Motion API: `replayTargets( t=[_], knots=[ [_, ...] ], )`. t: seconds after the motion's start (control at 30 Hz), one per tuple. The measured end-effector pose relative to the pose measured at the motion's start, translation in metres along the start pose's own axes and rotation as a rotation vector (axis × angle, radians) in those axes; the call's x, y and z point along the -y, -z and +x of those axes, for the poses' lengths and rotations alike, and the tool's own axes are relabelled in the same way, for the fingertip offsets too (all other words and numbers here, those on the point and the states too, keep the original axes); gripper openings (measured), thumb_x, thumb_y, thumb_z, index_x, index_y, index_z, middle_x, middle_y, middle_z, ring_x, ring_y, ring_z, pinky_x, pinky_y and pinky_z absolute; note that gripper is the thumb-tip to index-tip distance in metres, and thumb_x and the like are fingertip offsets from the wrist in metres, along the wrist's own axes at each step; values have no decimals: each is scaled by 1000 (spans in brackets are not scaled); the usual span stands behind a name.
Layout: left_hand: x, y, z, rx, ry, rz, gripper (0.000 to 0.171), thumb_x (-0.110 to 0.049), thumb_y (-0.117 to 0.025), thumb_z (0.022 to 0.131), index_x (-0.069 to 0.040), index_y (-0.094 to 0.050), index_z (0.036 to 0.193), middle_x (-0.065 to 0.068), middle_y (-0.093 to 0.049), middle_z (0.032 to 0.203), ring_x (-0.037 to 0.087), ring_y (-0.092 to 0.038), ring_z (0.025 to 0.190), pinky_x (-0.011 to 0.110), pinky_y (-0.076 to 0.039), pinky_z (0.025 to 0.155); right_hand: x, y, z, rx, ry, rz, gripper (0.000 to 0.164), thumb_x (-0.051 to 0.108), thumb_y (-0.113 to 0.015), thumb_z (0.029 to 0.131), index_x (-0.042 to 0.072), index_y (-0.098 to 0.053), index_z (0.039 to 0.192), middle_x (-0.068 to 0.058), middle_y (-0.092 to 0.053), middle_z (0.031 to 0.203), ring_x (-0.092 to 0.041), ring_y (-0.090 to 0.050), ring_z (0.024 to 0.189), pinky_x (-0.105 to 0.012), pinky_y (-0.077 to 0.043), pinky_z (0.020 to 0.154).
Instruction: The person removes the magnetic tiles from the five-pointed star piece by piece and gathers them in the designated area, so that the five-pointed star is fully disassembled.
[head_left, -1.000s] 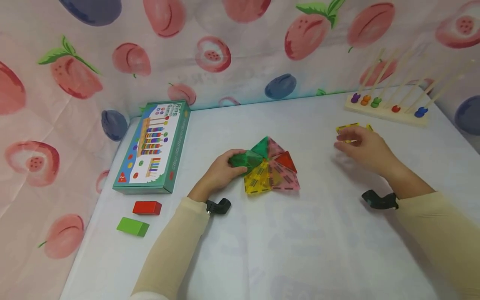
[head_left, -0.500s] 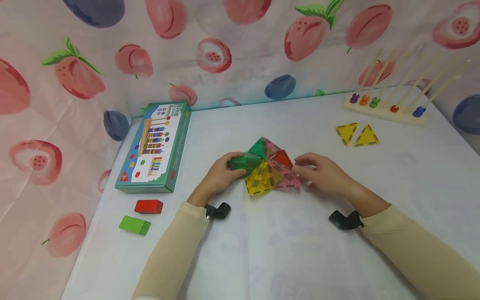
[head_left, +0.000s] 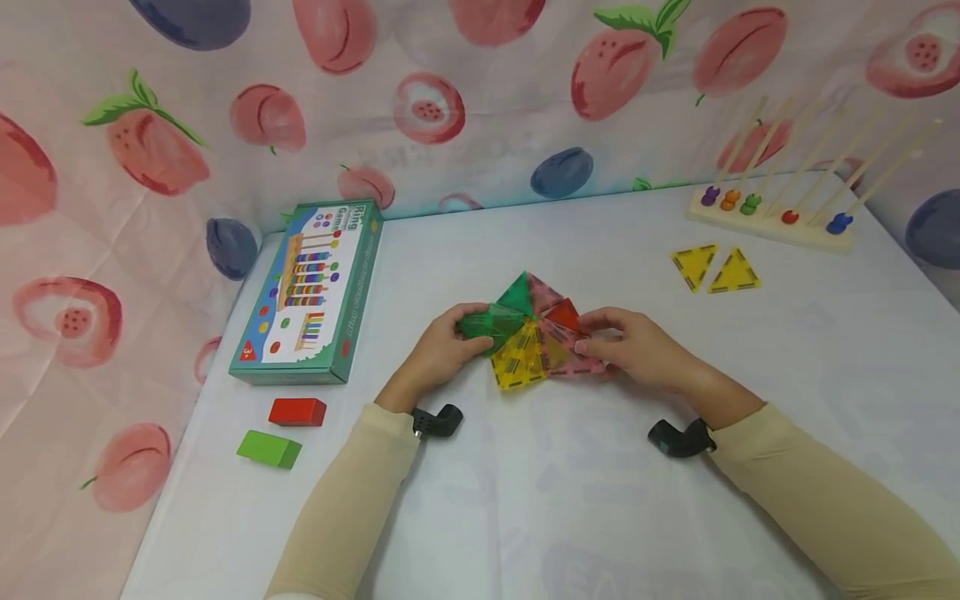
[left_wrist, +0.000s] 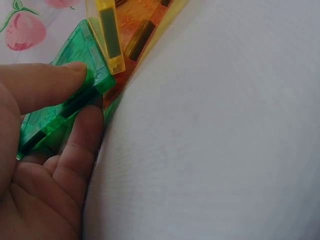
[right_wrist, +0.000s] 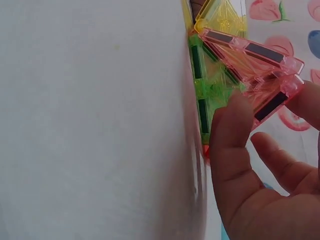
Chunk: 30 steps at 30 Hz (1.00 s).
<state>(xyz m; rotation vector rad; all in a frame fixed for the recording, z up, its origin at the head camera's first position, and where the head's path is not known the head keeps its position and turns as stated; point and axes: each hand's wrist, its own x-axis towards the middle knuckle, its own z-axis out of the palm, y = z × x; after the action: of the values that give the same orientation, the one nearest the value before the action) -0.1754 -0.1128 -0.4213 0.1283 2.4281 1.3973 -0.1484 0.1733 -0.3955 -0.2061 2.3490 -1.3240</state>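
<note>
Well, white cloth covers the bench [head_left: 480, 508] under the fingers, and a fruit-print curtain [head_left: 495, 92] rises beyond them. Two hands, one tile cluster [head_left: 517, 358] between: the left hand [head_left: 437, 348] pinches a green tile [head_left: 491, 323], thumb against fingers; the right hand [head_left: 645, 346], fingers curved and a little parted, grips a pink tile [head_left: 576, 364]. Beyond the right fingers, two yellow triangles [head_left: 735, 273], one peg rack [head_left: 765, 230]. Left of the left fingers, one box [head_left: 303, 292], two blocks [head_left: 297, 412].
</note>
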Motion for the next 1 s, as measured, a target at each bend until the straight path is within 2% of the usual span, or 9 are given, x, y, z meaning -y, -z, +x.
replayTargets(
  t=[0.1,0.33,0.43,0.53,0.67,0.77,1.0],
  knots=[
    [0,0,0,0,-1,6,46,-34,-68,79,-37,-48,120,-5,-51,114,14,-50,96,33,-41,82,-1,1,0,5,3,-22,64,52,-62,77,13,-46,125,-8,-45,121,-24,-51,92,-31,-47,74],
    [0,0,0,0,4,4,46,-33,-68,79,-37,-48,121,-5,-52,114,14,-51,96,33,-41,82,-1,6,-1,30,14,-51,65,52,-62,76,13,-47,126,-8,-46,122,-23,-53,89,-31,-46,74],
    [0,0,-1,-4,6,8,47,-33,-68,79,-37,-48,121,-4,-51,114,15,-50,95,33,-41,82,-2,8,-1,42,25,-48,66,51,-63,76,13,-47,127,-8,-46,124,-23,-53,95,-35,-46,78],
    [-1,0,-3,-5,11,24,46,-36,-67,79,-36,-49,121,-4,-50,117,16,-48,98,35,-40,84,-4,11,1,43,27,-51,65,51,-63,76,13,-47,127,-7,-46,124,-24,-47,106,-42,-41,86],
    [-3,0,-7,-7,-12,57,45,-39,-67,78,-32,-51,120,-2,-43,126,16,-43,108,38,-36,90,-6,16,3,43,-7,-19,63,49,-62,78,13,-45,128,-7,-45,126,-25,-39,113,-44,-37,90],
    [-3,0,-8,-19,-45,67,45,-38,-67,78,-27,-53,119,-2,-40,130,16,-40,113,38,-34,93,-7,18,7,52,-37,33,64,47,-63,78,12,-44,129,-8,-44,127,-25,-40,111,-42,-39,89],
    [-4,-2,-9,-38,-18,69,43,-41,-68,76,-30,-54,115,-7,-48,122,14,-47,103,35,-39,87,-9,21,11,47,-55,31,66,47,-66,76,13,-45,128,-8,-42,129,-27,-33,118,-47,-31,95]
  ],
)
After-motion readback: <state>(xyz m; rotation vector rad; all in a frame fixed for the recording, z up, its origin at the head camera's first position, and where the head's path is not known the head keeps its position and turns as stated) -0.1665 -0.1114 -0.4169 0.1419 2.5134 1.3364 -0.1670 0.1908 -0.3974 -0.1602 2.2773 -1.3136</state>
